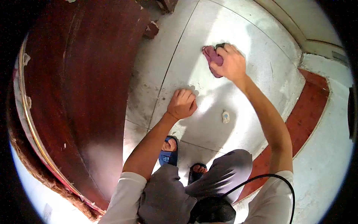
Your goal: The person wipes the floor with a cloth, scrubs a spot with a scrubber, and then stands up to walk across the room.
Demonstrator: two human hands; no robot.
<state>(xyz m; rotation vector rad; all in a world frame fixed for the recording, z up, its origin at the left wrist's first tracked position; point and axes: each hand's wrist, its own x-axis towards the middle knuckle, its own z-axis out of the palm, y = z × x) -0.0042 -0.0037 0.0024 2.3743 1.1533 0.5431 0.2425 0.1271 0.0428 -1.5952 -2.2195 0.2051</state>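
Note:
My right hand (232, 64) is closed on a purplish-red cloth (212, 59), low over the pale floor tiles. A small dark part shows by the fingertips at the cloth's far side. My left hand (182, 103) is curled into a fist near the floor, to the left of and nearer than the cloth; its palm side is hidden. On the floor (257, 56) between my forearms lies a small white object with a bluish patch (225, 117).
A large dark reddish-brown wooden panel (89, 74) fills the left side. Along the right wall runs a red-brown band (309, 108), with a pale door (313, 18) at top right. My feet in blue slippers (168, 156) are below, and a black cable (276, 175) loops by my right arm.

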